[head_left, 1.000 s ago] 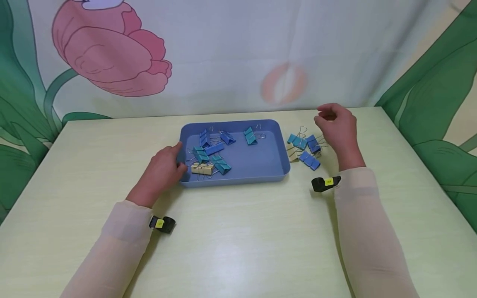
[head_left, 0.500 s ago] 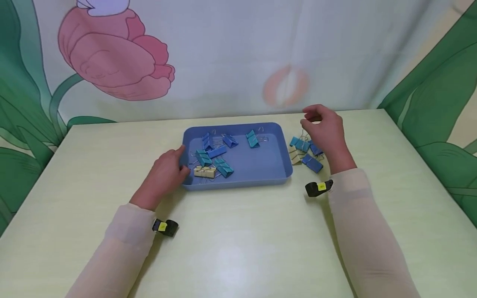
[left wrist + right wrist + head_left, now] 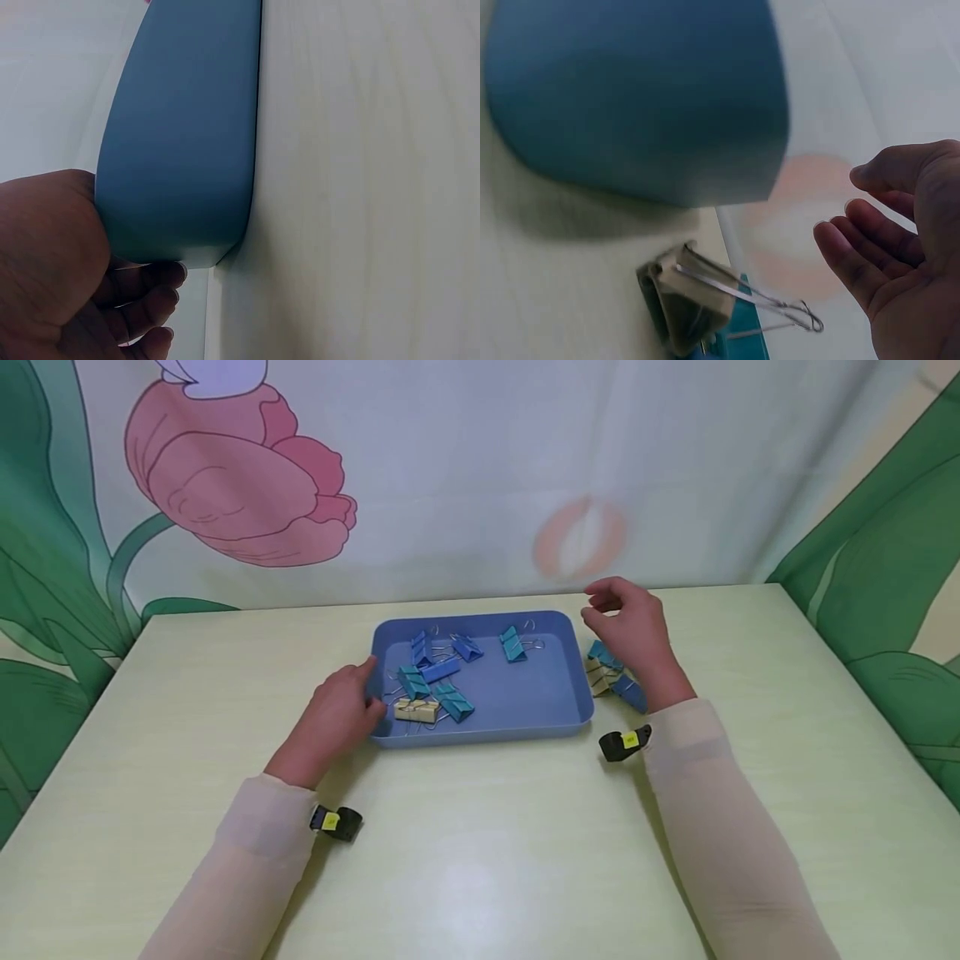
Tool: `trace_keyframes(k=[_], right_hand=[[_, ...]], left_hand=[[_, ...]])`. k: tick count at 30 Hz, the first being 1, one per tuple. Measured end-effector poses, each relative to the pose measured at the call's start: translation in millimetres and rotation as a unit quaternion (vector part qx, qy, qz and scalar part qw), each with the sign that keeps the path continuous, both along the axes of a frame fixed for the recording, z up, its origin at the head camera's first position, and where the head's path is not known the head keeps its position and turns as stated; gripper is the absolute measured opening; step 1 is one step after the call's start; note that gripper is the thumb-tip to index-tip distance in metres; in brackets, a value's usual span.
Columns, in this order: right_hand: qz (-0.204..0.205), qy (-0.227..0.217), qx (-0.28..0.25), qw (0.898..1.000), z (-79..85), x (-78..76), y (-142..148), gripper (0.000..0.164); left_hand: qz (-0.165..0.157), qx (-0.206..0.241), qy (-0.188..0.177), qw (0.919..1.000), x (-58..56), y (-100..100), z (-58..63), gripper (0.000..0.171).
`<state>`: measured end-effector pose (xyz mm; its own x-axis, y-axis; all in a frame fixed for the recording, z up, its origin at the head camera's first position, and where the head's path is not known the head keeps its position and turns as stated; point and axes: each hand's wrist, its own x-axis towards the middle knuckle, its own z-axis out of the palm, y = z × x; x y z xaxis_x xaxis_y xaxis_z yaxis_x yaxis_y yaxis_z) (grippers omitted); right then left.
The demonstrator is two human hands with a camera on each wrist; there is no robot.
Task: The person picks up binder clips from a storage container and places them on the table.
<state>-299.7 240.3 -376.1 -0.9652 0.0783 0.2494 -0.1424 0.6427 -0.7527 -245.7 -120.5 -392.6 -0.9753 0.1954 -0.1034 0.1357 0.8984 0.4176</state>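
On the left, I have the left hand (image 3: 330,718) gripping the tray (image 3: 517,693) by its left end. A hard push or tug there could, I judge, slide the tray and jumble the inside clips (image 3: 453,702), crowded toward that end with their wire handles crossing. Right of the tray, the loose clips (image 3: 597,677) lie in a pile just beside its wall; tangled handles might make one clip drag another. Furthest right, the right hand (image 3: 630,622) hangs above the pile, fingers bent but released, nothing between thumb and fingertips; coming in low, it could clip the rim or scatter the pile.

My left wrist view hides the thumb behind the tray wall. From the head, the right hand covers part of the pile, so I can't count it; the right wrist view cuts it off at the bottom.
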Motion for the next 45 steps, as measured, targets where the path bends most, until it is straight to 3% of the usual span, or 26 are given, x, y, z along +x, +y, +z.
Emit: trace_keyframes(k=[21,33,45], right_hand=[[0.036,-0.018,0.010,0.999,1.8,-12.2,-34.0,0.029],[0.088,-0.067,0.054,0.992,0.3,-19.8,-45.3,0.033],[0.110,-0.098,0.108,0.983,-7.4,-25.2,-52.4,0.037]], left_hand=[[0.002,0.009,0.000,1.0000,0.3,-1.4,-2.3,0.064],[-0.002,0.006,0.006,1.0000,-1.3,-1.9,-1.0,0.063],[-0.003,0.005,0.008,1.0000,-1.7,-3.7,-2.0,0.064]])
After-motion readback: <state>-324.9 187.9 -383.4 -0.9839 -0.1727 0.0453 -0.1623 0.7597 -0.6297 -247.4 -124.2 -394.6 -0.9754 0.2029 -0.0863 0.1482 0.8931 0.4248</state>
